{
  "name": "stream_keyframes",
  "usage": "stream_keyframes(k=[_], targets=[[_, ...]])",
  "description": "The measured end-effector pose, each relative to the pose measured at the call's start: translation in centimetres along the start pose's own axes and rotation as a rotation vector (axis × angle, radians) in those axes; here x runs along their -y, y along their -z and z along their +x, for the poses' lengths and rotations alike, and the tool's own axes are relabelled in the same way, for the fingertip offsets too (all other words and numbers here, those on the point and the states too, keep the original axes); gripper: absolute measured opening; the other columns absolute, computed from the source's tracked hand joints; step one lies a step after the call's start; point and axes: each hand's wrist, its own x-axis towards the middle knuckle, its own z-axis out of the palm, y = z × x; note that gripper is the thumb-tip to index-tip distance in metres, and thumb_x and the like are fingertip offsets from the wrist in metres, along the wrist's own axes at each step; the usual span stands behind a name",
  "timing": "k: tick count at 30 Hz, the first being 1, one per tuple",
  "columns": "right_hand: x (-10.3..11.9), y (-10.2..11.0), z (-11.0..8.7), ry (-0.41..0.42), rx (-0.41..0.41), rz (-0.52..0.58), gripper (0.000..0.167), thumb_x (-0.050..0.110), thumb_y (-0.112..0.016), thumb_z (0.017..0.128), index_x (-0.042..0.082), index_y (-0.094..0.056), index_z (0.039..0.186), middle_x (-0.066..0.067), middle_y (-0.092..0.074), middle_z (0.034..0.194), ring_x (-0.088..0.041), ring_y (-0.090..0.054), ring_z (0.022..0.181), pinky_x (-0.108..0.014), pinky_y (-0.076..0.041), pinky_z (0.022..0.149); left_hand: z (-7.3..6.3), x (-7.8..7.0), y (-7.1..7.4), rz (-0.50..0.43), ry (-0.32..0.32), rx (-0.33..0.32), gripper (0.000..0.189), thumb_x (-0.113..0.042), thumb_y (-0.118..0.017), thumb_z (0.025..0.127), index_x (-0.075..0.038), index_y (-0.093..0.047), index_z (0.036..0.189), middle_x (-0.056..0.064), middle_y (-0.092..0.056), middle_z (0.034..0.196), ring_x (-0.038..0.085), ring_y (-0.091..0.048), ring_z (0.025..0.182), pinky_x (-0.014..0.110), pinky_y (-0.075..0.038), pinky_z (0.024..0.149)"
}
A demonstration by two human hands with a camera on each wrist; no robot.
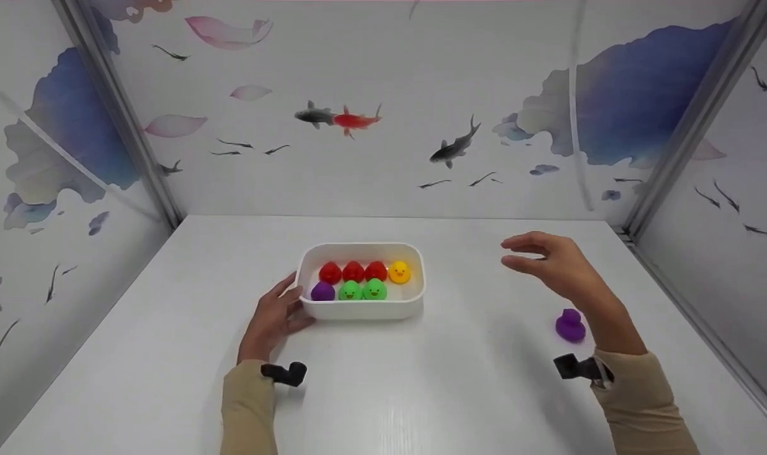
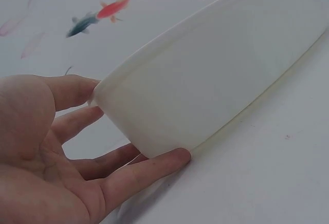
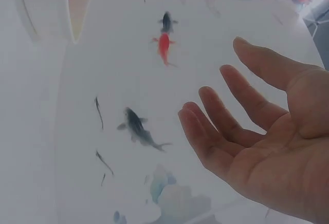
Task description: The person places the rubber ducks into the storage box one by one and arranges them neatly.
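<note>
A white plastic box [image 1: 363, 309] stands on the table with small toy ducks inside. Three red ducks [image 1: 353, 272] and a yellow duck [image 1: 399, 272] form the back row; in front are a purple duck [image 1: 323, 291] and two green ducks [image 1: 374, 289]. My left hand [image 1: 275, 316] holds the box's left end, its thumb [image 2: 154, 170] low on the near side and fingers around the corner. Raised above the table at right, my right hand [image 1: 551, 260] has relaxed fingers and nothing in it. Another purple duck [image 1: 570, 326] lies on the table beside my right forearm.
The white table [image 1: 383, 379] is enclosed by white panels [image 1: 383, 63] printed with fish and petals, at the back and both sides. Metal posts [image 1: 121, 114] stand at the rear corners. Each wrist carries a small black camera mount [image 1: 285, 373].
</note>
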Motion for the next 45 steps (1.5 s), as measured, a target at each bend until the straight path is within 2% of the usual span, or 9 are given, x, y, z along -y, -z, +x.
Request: stream_keyframes(k=[6, 13, 16, 20, 23, 27, 32, 38, 45], targets=[[-3.9, 1.9, -1.4, -0.017, -0.048, 0.015, 0.055, 0.042, -0.065, 0.096, 0.005, -0.058, 0.137, -0.020, -0.057, 0.142, -0.038, -0.052, 0.135, -0.062, -0.042, 0.112, 0.1, 0.0, -0.4, 0.000, -0.005, 0.012, 0.056, -0.028, -0.054, 0.104, -0.027, -0.035, 0.157, 0.010, -0.042, 0.158, 0.032, -0.050, 0.139, 0.042, -0.058, 0.097], [-9.0, 3.5, -2.1, -0.066, -0.001, 0.098, 0.056, 0.042, -0.064, 0.097, 0.005, -0.056, 0.138, 0.010, -0.064, 0.124, 0.010, -0.060, 0.103, -0.065, -0.034, 0.115, 0.1, -0.4, -0.5, 0.012, 0.003, -0.001, 0.056, -0.028, -0.053, 0.104, -0.027, -0.034, 0.157, 0.011, -0.043, 0.158, 0.033, -0.051, 0.138, 0.044, -0.057, 0.097], [-11.2, 4.0, -2.5, -0.087, 0.027, 0.163, 0.056, 0.042, -0.065, 0.096, 0.006, -0.055, 0.138, 0.020, -0.061, 0.121, 0.012, -0.060, 0.102, -0.073, -0.026, 0.115, 0.0, -0.4, -0.5, 0.023, 0.012, 0.003, 0.058, -0.029, -0.054, 0.104, -0.028, -0.033, 0.158, 0.010, -0.043, 0.158, 0.033, -0.050, 0.139, 0.043, -0.058, 0.097], [-14.0, 4.5, -3.2, -0.118, 0.034, 0.173, 0.056, 0.045, -0.063, 0.097, 0.010, -0.054, 0.140, 0.024, -0.059, 0.122, 0.010, -0.061, 0.104, -0.071, -0.027, 0.115, 0.0, -0.3, -0.5, 0.023, 0.024, 0.007, 0.059, -0.030, -0.055, 0.104, -0.029, -0.032, 0.158, 0.010, -0.042, 0.159, 0.033, -0.049, 0.140, 0.042, -0.058, 0.096], [-15.6, 4.8, -3.4, -0.131, 0.033, 0.156, 0.056, 0.046, -0.062, 0.097, 0.011, -0.054, 0.141, 0.026, -0.058, 0.122, 0.010, -0.062, 0.104, -0.050, -0.040, 0.116, 0.1, -0.3, -0.4, 0.018, 0.028, -0.001, 0.059, -0.030, -0.056, 0.103, -0.029, -0.033, 0.157, 0.010, -0.041, 0.159, 0.033, -0.049, 0.140, 0.041, -0.058, 0.095], [-17.0, 5.0, -3.4, -0.164, 0.040, 0.130, 0.059, 0.048, -0.061, 0.097, 0.012, -0.052, 0.143, 0.018, -0.059, 0.129, 0.006, -0.063, 0.107, -0.027, -0.044, 0.105, 0.0, -0.3, 0.0, 0.015, 0.019, 0.000, 0.058, -0.029, -0.055, 0.104, -0.030, -0.033, 0.157, 0.010, -0.040, 0.160, 0.033, -0.047, 0.142, 0.041, -0.058, 0.096], [-18.2, 4.4, -3.3, -0.216, 0.047, 0.128, 0.065, 0.049, -0.063, 0.095, 0.008, -0.051, 0.145, 0.007, -0.059, 0.135, 0.004, -0.062, 0.109, -0.017, -0.047, 0.096, -0.1, -0.2, 0.1, 0.014, 0.018, 0.007, 0.057, -0.027, -0.053, 0.105, -0.029, -0.033, 0.157, 0.011, -0.039, 0.160, 0.033, -0.047, 0.142, 0.043, -0.057, 0.097], [-18.9, 3.3, -2.8, -0.256, 0.077, 0.194, 0.071, 0.046, -0.065, 0.095, -0.003, -0.046, 0.143, -0.016, -0.054, 0.141, 0.002, -0.060, 0.111, -0.024, -0.057, 0.097, 0.0, -0.2, 0.1, -0.003, 0.008, 0.008, 0.058, -0.025, -0.053, 0.104, -0.027, -0.032, 0.158, 0.013, -0.039, 0.160, 0.034, -0.047, 0.141, 0.044, -0.057, 0.097], [-19.3, 2.4, -2.5, -0.290, 0.104, 0.183, 0.072, 0.047, -0.063, 0.096, -0.005, -0.044, 0.142, -0.019, -0.057, 0.139, -0.003, -0.060, 0.112, -0.031, -0.057, 0.098, -0.1, -0.2, 0.2, 0.012, -0.007, 0.015, 0.057, -0.026, -0.053, 0.105, -0.026, -0.032, 0.158, 0.013, -0.039, 0.160, 0.035, -0.047, 0.141, 0.044, -0.057, 0.098]])
